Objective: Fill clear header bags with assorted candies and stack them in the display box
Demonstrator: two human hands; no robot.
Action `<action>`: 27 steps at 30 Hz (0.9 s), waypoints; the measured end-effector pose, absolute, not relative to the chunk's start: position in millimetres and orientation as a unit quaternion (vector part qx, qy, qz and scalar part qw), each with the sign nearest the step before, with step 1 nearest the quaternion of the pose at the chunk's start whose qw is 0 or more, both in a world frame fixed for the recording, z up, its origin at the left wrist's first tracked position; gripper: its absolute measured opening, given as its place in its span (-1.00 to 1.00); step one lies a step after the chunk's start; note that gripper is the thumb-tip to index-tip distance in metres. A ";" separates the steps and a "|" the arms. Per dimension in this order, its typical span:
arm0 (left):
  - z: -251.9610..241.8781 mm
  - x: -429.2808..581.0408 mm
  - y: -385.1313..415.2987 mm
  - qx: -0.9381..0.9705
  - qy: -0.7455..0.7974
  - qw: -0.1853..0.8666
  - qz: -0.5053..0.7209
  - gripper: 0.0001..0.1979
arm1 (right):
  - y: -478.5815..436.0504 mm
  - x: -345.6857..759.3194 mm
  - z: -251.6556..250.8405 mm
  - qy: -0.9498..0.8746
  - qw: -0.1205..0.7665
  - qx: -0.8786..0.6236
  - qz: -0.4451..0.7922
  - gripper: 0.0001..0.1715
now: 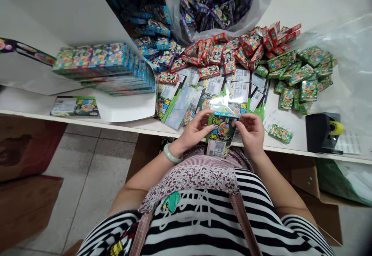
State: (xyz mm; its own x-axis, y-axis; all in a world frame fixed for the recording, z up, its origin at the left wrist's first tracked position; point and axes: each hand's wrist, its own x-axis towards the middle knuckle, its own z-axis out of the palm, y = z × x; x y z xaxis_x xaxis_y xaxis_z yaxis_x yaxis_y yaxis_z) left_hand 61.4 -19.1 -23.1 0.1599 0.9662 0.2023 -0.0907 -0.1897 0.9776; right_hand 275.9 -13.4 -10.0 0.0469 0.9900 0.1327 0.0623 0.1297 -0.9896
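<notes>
Between my two hands is a printed plastic pouch [222, 132], dark with yellow-green lettering and a white label, hanging over the table's front edge. My left hand [196, 130] grips its left edge between thumb and fingers. The right edge is pinched in my right hand [250, 134]. At the pouch's upper edge a narrow blue strip [225, 114] shows, apparently the end of small boxes inside. Clear film [223, 103] stands up beyond it. Flat pouches [210, 91] with white labels lie just behind my hands.
Loose small red boxes [229, 60], blue boxes [158, 27] and green boxes [312, 58] lie in heaps. A clear bag of purple boxes [215, 0] stands behind. Stacked boxes [101, 64] fill the left. A black tape dispenser [321, 132] and single green box [280, 133] are right.
</notes>
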 end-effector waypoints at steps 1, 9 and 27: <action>-20.3 62.5 -17.1 0.570 0.390 0.493 0.528 -0.63 | -13.2 272.9 -11.2 -0.522 0.535 -0.499 0.438 -0.71; 4.8 79.3 -2.3 0.518 0.434 0.472 0.566 -0.86 | 12.7 282.4 14.7 -0.633 0.442 -0.455 0.444 -0.85; 23.4 73.8 9.3 0.546 0.469 0.474 0.508 -0.84 | 34.0 272.1 42.9 -0.634 0.359 -0.474 0.495 -0.64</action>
